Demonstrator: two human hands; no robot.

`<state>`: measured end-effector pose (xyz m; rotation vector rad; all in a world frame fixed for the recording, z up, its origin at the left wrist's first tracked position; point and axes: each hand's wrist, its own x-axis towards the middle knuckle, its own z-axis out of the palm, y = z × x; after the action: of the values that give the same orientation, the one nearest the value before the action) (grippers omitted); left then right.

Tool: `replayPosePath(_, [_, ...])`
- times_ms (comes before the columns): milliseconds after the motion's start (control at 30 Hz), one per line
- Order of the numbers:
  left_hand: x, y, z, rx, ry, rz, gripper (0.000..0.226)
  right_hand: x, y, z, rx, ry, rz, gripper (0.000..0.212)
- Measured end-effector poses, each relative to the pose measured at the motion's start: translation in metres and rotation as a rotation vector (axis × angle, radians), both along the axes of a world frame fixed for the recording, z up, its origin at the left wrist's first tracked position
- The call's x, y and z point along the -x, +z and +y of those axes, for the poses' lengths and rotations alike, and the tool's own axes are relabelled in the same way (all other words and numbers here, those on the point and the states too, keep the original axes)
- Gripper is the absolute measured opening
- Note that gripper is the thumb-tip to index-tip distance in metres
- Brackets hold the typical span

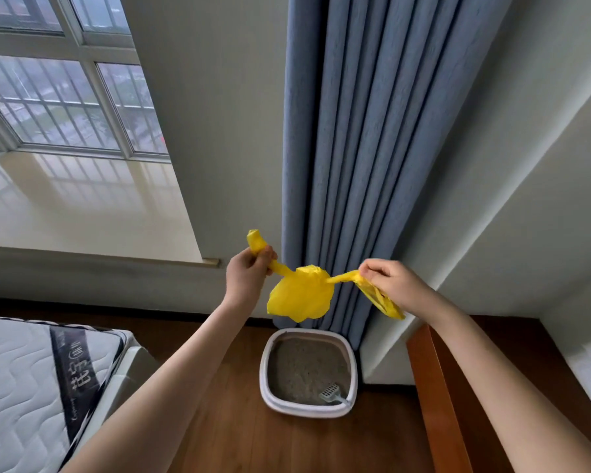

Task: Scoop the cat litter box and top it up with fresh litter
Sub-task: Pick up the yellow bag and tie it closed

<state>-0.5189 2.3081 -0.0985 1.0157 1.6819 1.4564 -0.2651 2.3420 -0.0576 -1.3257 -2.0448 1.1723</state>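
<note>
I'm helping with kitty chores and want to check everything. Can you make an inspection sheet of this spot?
Surface: wooden floor.
Job's things: litter box on the floor, holding grey litter and a scoop; yellow bag held above it.
Clutter: nothing seen.
Grippers: left hand and right hand each grip one bag handle.
Cables: nothing seen.
Surroundings: blue curtain, window, mattress.
</note>
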Motion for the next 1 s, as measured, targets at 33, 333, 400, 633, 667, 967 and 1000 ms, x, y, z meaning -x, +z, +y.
replayPosePath(33, [-0.005,0.005,0.0,-0.012,-0.07,0.049,0.023,0.006,0.005,-0.001,0.049,0.033,0.069,0.027])
replayPosePath(333, [-0.048,0.029,-0.006,-0.071,-0.293,0.192,0.028,0.048,0.016,-0.008,0.166,-0.042,0.345,0.021])
replayPosePath(400, [-0.047,0.026,-0.007,-0.062,-0.311,0.151,0.023,0.037,0.008,-0.008,0.271,-0.056,0.385,0.02])
replayPosePath(633, [-0.059,0.028,-0.006,-0.014,-0.38,0.051,0.014,0.014,-0.029,-0.01,0.087,0.154,0.02,0.062])
replayPosePath(667, [-0.062,0.029,-0.006,-0.006,-0.395,0.043,0.013,0.016,-0.031,-0.01,0.084,0.139,0.004,0.067])
replayPosePath(967, [-0.067,0.021,-0.015,-0.057,-0.469,0.027,0.035,-0.003,-0.03,-0.01,-0.131,-0.037,0.114,0.024])
replayPosePath(1000, [-0.067,0.012,-0.018,-0.018,-0.456,0.08,0.045,-0.01,-0.029,-0.009,-0.097,-0.09,0.155,0.015])
